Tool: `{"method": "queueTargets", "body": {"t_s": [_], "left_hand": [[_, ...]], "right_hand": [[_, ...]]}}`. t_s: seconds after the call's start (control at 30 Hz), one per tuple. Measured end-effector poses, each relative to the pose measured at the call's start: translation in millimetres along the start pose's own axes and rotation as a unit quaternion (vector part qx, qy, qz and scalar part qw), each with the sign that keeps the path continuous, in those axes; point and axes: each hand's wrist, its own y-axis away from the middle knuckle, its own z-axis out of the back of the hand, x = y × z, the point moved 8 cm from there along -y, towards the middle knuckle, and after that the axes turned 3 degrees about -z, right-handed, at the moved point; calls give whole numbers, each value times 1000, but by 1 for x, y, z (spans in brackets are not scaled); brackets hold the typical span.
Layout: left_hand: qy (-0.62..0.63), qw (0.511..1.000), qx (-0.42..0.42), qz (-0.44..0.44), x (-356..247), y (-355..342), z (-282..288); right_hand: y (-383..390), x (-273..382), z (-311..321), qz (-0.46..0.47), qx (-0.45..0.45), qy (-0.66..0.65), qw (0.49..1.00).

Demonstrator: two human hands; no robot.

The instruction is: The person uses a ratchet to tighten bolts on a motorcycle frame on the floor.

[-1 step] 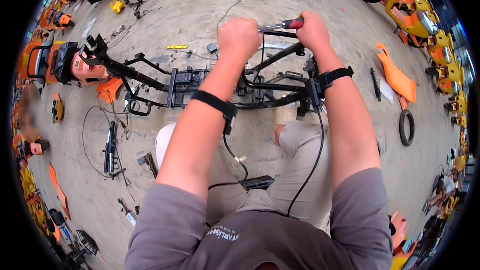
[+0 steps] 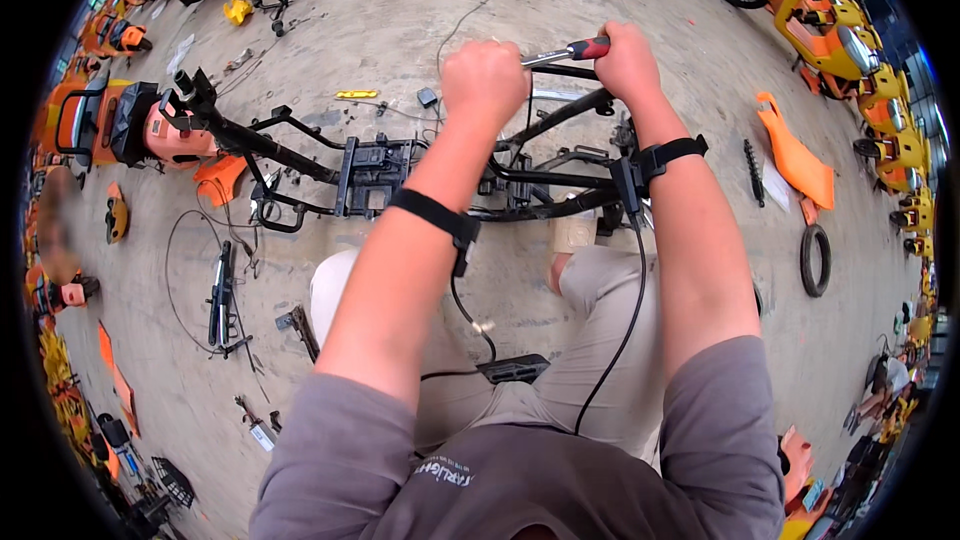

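Observation:
Both arms stretch forward over a black scooter frame (image 2: 270, 152) lying on the concrete floor. My right hand (image 2: 627, 62) is closed around the red and black handle of a ratchet wrench (image 2: 588, 48). Its metal shank points left to my left hand (image 2: 485, 82), which is a fist around the head end. That fist hides the wrench's head and whatever it sits on. Both hands are above the far right part of the frame, near its upper tubes. Black straps with cables circle both wrists.
Left of the frame lies a pink and orange scooter body (image 2: 170, 130). A shock absorber (image 2: 221, 290) and loose cables are nearer. To the right are an orange panel (image 2: 797, 155), another shock absorber (image 2: 753, 172) and a tyre (image 2: 814, 260). Yellow scooters (image 2: 815, 15) line the sides.
My left fist has shifted very slightly right, and the view has moved a little. Both hands keep hold of the ratchet wrench.

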Motion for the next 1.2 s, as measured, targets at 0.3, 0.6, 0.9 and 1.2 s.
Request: {"method": "queueTargets", "body": {"t_s": [0.3,0.6,0.9,1.2], "left_hand": [[-34,988,-24,151,14,5,-1],[-69,993,21,94,2,5,1],[-6,997,65,44,1,8,5],[2,1000,-9,-7,6,23,15]], "right_hand": [[-57,8,-48,-116,125,-808,564],[-44,-4,-91,-226,8,-916,332],[9,-17,-57,-271,-31,-913,305],[33,-9,-36,-294,-70,-887,349]]}}
